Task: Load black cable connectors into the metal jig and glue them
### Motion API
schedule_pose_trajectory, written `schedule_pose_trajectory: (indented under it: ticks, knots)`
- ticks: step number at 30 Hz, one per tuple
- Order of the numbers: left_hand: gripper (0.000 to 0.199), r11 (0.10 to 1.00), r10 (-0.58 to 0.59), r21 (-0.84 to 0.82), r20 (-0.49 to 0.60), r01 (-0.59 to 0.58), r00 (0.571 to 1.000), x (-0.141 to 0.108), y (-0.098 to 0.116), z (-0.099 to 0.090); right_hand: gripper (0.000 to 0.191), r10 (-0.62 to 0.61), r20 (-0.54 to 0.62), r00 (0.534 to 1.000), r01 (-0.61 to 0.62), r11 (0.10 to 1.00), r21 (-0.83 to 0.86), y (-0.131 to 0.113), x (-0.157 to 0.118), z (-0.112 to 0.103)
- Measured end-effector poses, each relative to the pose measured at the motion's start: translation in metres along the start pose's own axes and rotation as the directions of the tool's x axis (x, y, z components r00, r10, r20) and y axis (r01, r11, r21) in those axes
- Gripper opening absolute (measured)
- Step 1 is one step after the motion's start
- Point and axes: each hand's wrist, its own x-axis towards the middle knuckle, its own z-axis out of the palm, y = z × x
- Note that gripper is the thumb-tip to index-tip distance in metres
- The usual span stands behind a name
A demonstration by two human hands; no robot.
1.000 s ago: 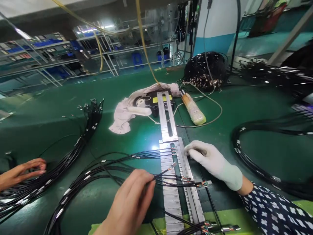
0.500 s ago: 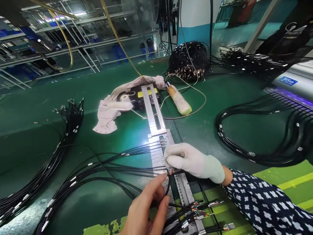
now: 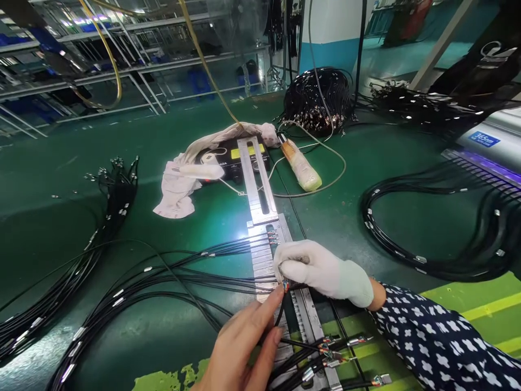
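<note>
My right hand, in a white knit glove, is closed in a pinch over the slotted metal fixture. Coloured wires at a cable's end show just under its fingertips; what lies deeper in the pinch is hidden. From below, my bare left hand reaches in, index fingertip at these wires, with a black cable between index finger and thumb. Several black cables run from the left into the fixture's slots. Cable ends with metal connectors lie across its near end.
A cable bundle lies at left. Behind the fixture are a black box with cloth over it, a wrapped soldering-iron-like tool and a large cable coil. At right, looped cables lead to a lamp unit glowing violet.
My left index finger has straightened a little and moved up to the coloured wires. The gloved right hand has barely moved. The camera view has shifted slightly.
</note>
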Motion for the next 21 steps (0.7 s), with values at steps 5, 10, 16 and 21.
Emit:
schedule_pose_trajectory:
  ticks: [5,10,16,21]
  knots:
    - [0.057,1.000,0.021,0.006,-0.026,-0.021,0.999,-0.001,-0.007,0.001,0.035,0.043,-0.006,0.999,-0.043,0.999,-0.020,-0.002,-0.002,0.001]
    - [0.052,1.000,-0.021,-0.023,-0.008,0.021,1.000,-0.005,-0.005,0.000,0.033,0.023,-0.015,1.000,-0.023,0.999,-0.043,-0.002,-0.003,0.002]
    - [0.031,0.997,-0.079,-0.013,-0.045,0.079,0.996,-0.006,-0.009,0.001,0.031,0.034,-0.152,0.988,-0.052,0.992,-0.112,-0.007,-0.009,-0.001]
    - [0.012,0.991,-0.059,0.111,-0.119,0.072,0.991,0.002,-0.022,-0.008,0.033,0.111,-0.451,0.886,-0.164,0.983,-0.080,-0.012,-0.015,-0.010]
